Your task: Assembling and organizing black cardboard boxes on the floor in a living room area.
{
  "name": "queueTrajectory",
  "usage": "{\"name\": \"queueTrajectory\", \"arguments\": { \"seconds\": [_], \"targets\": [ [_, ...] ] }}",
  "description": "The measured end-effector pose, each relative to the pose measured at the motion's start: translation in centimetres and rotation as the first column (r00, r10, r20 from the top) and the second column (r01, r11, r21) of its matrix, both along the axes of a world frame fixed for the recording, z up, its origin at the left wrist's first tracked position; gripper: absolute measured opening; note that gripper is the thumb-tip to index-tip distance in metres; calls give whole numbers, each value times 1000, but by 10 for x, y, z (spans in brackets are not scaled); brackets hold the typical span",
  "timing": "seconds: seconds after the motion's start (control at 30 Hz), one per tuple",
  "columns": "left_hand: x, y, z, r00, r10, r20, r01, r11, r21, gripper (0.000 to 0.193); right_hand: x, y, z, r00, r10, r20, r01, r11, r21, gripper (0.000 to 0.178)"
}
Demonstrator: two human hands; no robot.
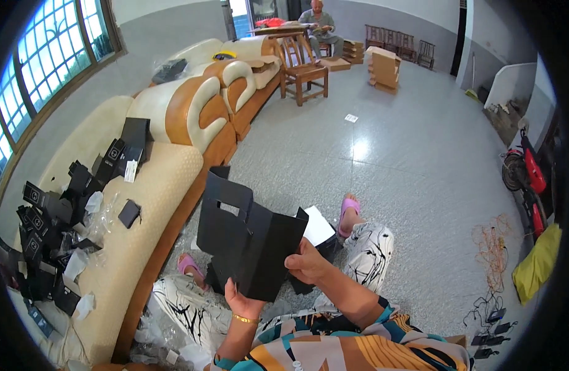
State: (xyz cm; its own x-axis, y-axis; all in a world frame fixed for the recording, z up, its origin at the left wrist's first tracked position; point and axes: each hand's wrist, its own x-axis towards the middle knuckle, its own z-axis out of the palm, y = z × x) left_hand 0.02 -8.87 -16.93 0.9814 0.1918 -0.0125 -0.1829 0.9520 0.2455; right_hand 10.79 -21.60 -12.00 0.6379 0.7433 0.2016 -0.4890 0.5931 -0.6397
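A partly unfolded black cardboard box (269,247), with a rectangular cutout in its upper left panel, is held up between my two hands. My left hand (242,301) grips its lower edge, fingers mostly behind the card. On the right side, my right hand (305,263) pinches the edge with the thumb in front. Beyond that hand, a white sheet (318,227) lies by another dark box (329,247) between my feet. More black card shows under the held box, largely hidden by it.
Left of me, a cream sofa (167,167) bears a heap of black boxes (40,232), clear plastic wrap and a small dark pouch (129,213). Orange cables (491,244), black adapters (496,329) and a red scooter (532,167) are at right. Ahead stand a wooden chair (304,73), cartons (383,69) and a seated person (321,28).
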Motion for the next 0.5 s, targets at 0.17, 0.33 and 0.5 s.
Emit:
{"name": "queueTrajectory", "arguments": {
  "seconds": [0.17,0.33,0.5],
  "targets": [
    [4,3,7,995,-81,66,87,991,-97,63,4,-3,-3,992,95,-86,-89,993,75,59],
    [0,5,7,991,-133,14,131,986,103,54,3,-4,6,979,181,-96,-168,978,125,64],
    [-5,10,0,1000,8,-23,-3,978,207,50,5,-5,9,985,110,-134,-105,994,42,59]
  ]
}}
